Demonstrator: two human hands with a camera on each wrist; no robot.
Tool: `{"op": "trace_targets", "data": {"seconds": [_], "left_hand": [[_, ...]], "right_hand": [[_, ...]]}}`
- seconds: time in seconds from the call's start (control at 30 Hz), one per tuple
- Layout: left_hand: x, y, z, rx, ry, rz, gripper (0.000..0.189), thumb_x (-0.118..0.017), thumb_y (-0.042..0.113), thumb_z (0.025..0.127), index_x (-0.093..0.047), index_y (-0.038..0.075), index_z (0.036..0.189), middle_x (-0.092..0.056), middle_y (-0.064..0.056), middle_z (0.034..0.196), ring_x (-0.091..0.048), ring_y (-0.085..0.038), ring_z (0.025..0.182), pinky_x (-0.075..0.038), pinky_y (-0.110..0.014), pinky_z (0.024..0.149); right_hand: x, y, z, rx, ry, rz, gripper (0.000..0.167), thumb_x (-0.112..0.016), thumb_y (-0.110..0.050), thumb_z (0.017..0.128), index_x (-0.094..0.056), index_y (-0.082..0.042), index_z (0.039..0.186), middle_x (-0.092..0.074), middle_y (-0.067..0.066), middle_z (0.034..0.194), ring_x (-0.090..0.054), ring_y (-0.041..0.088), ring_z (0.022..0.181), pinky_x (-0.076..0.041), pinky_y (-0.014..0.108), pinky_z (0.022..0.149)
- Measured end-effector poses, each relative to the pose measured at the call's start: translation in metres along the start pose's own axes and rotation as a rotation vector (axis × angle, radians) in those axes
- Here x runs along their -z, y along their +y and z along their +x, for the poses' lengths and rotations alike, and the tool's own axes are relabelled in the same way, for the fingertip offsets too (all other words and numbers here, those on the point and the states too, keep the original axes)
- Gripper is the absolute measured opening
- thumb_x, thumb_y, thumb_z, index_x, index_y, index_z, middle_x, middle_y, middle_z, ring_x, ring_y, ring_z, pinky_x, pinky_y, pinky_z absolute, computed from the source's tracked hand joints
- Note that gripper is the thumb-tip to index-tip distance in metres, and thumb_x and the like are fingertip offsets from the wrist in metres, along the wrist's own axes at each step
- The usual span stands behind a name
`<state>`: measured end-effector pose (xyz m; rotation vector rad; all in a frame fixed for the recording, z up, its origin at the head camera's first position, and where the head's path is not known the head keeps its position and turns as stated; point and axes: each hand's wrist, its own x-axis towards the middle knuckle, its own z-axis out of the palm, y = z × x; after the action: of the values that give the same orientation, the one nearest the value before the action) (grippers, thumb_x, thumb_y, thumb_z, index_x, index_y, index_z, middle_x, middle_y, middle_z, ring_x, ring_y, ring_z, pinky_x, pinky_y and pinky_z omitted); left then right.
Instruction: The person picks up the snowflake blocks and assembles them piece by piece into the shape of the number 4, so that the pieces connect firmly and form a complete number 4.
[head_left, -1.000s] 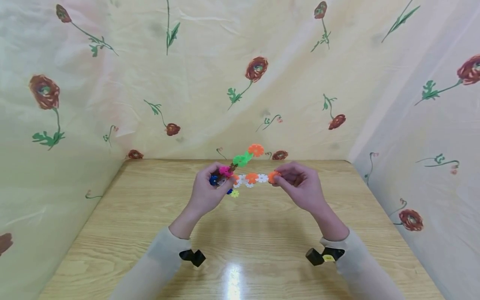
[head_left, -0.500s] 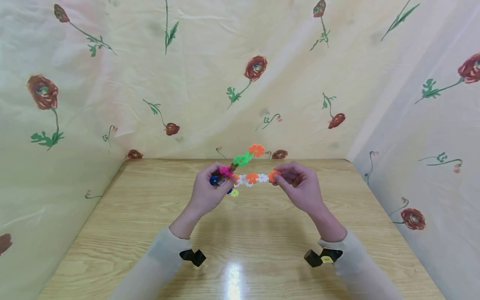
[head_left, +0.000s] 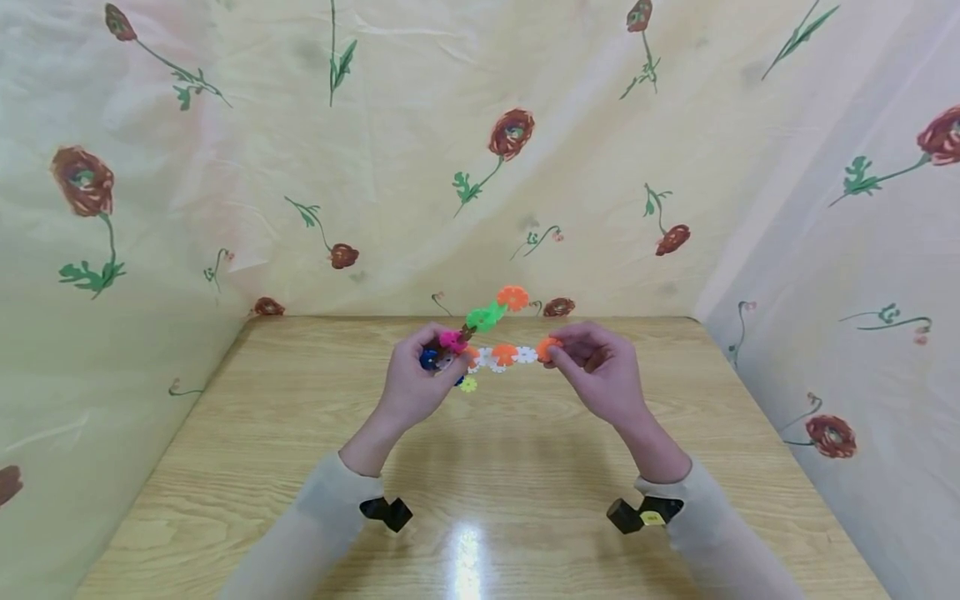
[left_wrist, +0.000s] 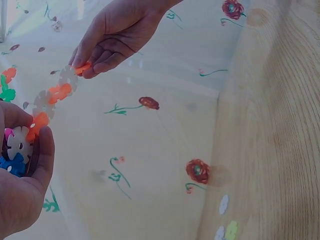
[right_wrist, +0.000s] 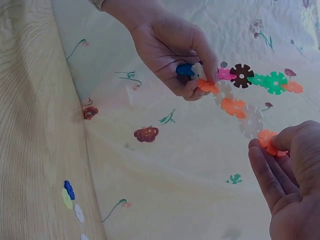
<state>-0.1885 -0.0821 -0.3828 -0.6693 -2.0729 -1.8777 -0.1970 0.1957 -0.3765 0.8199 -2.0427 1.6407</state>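
Above the table, my left hand (head_left: 416, 383) holds a chain of slotted plastic flower discs near its bend. One branch runs through a pink disc (head_left: 453, 340), a brown disc (right_wrist: 242, 76) and green discs (head_left: 482, 319) to an orange end disc (head_left: 513, 297). Another, of alternating orange and white discs (right_wrist: 251, 121), stretches toward my right hand (head_left: 603, 375). Between its thumb and fingers the right hand pinches an orange disc (right_wrist: 268, 142) that meets the last white one; whether it is slotted in, I cannot tell. A blue disc (left_wrist: 14, 165) lies inside the left hand, partly hidden.
Loose discs lie on the wooden table (head_left: 480, 467) below the chain: a yellow disc (head_left: 468, 384), a dark blue disc (right_wrist: 69, 190) and white discs (right_wrist: 79, 213). Flower-printed cloth (head_left: 420, 167) hangs behind the table and at both sides.
Hardly anything differs. The right hand and forearm have shifted very slightly left, and the view has tilted a little; both hands keep their hold on the discs.
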Motion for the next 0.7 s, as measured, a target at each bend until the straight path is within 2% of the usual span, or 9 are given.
{"op": "trace_targets", "data": {"seconds": [0.33, 0.53, 0.6, 0.7], "left_hand": [[0.0004, -0.0007, 0.0006, 0.002, 0.0, 0.007, 0.014, -0.076, 0.0, 0.094, -0.068, -0.004, 0.105, -0.071, -0.023, 0.101, -0.068, -0.007, 0.083, -0.061, -0.02, 0.079], [0.0005, -0.002, 0.0001, -0.001, -0.007, 0.006, 0.014, -0.076, -0.001, 0.093, -0.068, -0.005, 0.104, -0.07, -0.023, 0.1, -0.066, -0.008, 0.082, -0.06, -0.019, 0.077], [0.0006, -0.0012, 0.0, 0.0, -0.01, 0.006, 0.013, -0.075, -0.001, 0.094, -0.068, -0.005, 0.104, -0.07, -0.023, 0.1, -0.067, -0.011, 0.082, -0.06, -0.019, 0.077], [0.0001, -0.0007, 0.0008, 0.005, -0.026, -0.007, 0.013, -0.074, -0.001, 0.095, -0.066, -0.005, 0.104, -0.069, -0.023, 0.1, -0.072, -0.022, 0.082, -0.062, -0.022, 0.076]], "right_hand": [[-0.0031, -0.0019, -0.0013, -0.013, -0.017, 0.038, 0.017, -0.071, 0.016, 0.092, -0.07, 0.012, 0.108, -0.079, -0.013, 0.095, -0.078, 0.005, 0.078, -0.064, 0.023, 0.066], [-0.0052, -0.0017, -0.0032, -0.018, -0.03, 0.122, 0.015, -0.07, 0.02, 0.09, -0.068, 0.016, 0.104, -0.08, -0.009, 0.095, -0.08, 0.007, 0.08, -0.066, 0.028, 0.07], [-0.0052, -0.0012, -0.0034, -0.006, -0.035, 0.159, 0.015, -0.069, 0.022, 0.089, -0.066, 0.019, 0.103, -0.081, -0.007, 0.095, -0.08, 0.008, 0.08, -0.066, 0.029, 0.071], [-0.0046, -0.0006, -0.0032, 0.012, -0.04, 0.2, 0.014, -0.068, 0.024, 0.089, -0.066, 0.02, 0.102, -0.082, -0.004, 0.096, -0.081, 0.009, 0.08, -0.066, 0.03, 0.071]]}}
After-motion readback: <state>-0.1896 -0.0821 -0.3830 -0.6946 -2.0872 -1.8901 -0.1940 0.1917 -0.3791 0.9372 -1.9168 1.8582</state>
